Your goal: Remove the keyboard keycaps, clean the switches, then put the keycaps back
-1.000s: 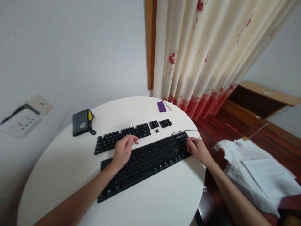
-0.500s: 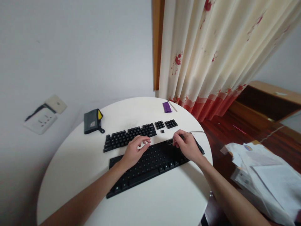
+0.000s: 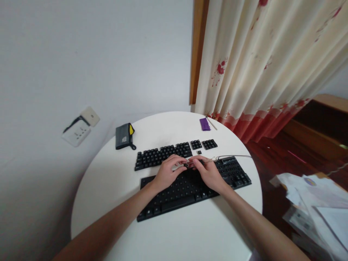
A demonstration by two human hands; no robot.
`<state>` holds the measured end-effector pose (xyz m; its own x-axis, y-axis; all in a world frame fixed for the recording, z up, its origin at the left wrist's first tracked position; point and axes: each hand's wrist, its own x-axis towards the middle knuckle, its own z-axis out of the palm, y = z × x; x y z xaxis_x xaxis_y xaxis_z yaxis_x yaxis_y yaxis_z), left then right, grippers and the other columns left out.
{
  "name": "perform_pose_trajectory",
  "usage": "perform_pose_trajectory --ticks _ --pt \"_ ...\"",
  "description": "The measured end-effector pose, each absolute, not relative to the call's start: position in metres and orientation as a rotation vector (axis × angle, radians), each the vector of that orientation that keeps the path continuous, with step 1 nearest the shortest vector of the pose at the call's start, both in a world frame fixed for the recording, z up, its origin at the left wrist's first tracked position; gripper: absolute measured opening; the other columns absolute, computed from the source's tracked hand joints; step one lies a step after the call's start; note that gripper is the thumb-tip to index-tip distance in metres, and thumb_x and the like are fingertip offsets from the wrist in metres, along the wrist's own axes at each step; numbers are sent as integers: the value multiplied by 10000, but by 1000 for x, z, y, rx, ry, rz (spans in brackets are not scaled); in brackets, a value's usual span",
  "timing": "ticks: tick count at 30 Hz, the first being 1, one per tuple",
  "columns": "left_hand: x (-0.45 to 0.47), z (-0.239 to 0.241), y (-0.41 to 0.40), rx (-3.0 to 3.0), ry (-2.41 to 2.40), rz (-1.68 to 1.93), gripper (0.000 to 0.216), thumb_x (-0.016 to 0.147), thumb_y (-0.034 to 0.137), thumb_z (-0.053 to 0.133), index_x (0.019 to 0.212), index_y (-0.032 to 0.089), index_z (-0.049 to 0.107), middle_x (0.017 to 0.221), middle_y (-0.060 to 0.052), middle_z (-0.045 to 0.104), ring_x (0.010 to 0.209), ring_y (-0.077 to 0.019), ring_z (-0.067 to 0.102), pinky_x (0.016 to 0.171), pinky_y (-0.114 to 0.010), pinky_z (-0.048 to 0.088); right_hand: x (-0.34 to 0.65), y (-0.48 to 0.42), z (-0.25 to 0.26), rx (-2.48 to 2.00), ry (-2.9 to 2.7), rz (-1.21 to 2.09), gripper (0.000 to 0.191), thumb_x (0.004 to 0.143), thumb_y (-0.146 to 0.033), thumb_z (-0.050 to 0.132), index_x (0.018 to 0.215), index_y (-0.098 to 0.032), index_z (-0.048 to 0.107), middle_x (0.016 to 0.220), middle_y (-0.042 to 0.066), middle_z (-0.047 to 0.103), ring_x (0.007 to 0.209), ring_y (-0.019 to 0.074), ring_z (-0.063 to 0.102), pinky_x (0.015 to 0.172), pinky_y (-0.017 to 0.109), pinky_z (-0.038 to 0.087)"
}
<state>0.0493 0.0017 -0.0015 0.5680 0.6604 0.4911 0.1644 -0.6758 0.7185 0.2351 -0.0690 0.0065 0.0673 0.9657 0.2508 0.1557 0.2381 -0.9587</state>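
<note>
A black keyboard (image 3: 233, 174) lies on the round white table (image 3: 190, 232). Both my hands meet over its upper middle edge. My left hand (image 3: 166, 172) has its fingers curled and pinched on a small dark piece that I cannot name. My right hand (image 3: 208, 173) is closed on a thin wire tool (image 3: 202, 160) whose tip reaches the same spot. Behind the keyboard, loose black keycaps (image 3: 162, 154) are laid out in rows. Two small keycap blocks (image 3: 210, 144) and a single keycap (image 3: 199, 152) lie to the right of those rows.
A grey pouch with a yellow corner (image 3: 123, 136) lies at the table's back left. A purple item (image 3: 204, 124) and a thin stick (image 3: 212, 124) lie by the curtain (image 3: 258, 65). The keyboard cable (image 3: 236, 156) runs right. Papers (image 3: 315, 199) are piled at the right. A wall socket (image 3: 76, 132) is mounted at the left.
My right hand has travelled from the keyboard's right end to its upper middle, carrying the wire tool. My left hand closed in to meet it. The view has turned left.
</note>
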Motion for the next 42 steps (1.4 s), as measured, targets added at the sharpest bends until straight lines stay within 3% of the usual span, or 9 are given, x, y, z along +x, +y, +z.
perform_pose_trajectory --ticks 4,9,17,23,30,38,42 --pt "50 -5 3 2230 673 1039 124 880 265 689 990 208 699 932 -58 694 885 -194 628 820 -356 529 231 -67 -2 -1130 -1201 1071 335 924 -472 562 929 -176 719 870 66 735 812 204 693 717 319 575" --pt "51 -8 5 2299 565 1058 128 896 272 670 998 212 719 979 -77 728 944 -215 643 864 -401 536 228 -65 -5 -1236 -1113 960 380 884 -510 605 846 -152 726 847 94 745 726 202 692 684 312 565" --pt "51 -6 0 2353 503 1071 139 884 277 683 993 217 744 936 -76 723 891 -198 659 811 -370 564 230 -66 -2 -1357 -1151 850 344 931 -434 530 780 -160 674 702 60 693 656 195 643 670 307 518" --pt "51 -7 -1 2320 579 1090 155 903 271 642 1010 197 726 954 -88 723 889 -194 663 816 -355 567 238 -74 10 -1274 -1537 461 258 991 -249 397 835 -203 598 998 77 611 955 208 581 869 331 453" --pt "50 -7 0 2260 642 1107 108 862 238 695 961 196 690 872 -46 699 779 -166 648 718 -299 551 241 -78 8 -1278 -1898 469 270 920 -100 479 1135 -229 580 1015 64 574 876 198 579 809 318 474" --pt "49 -3 1 2278 582 1061 106 893 274 671 961 201 705 898 -49 715 823 -176 659 752 -297 535 255 -72 11 -1373 -1974 325 221 919 -124 549 1086 -234 642 995 48 632 883 189 613 790 288 469" --pt "48 0 0 2247 659 1088 191 976 238 522 911 188 694 885 -51 705 850 -173 646 787 -301 508 301 -49 12 -1710 -1882 199 114 890 -194 632 979 -210 700 968 46 670 851 195 624 768 288 444"
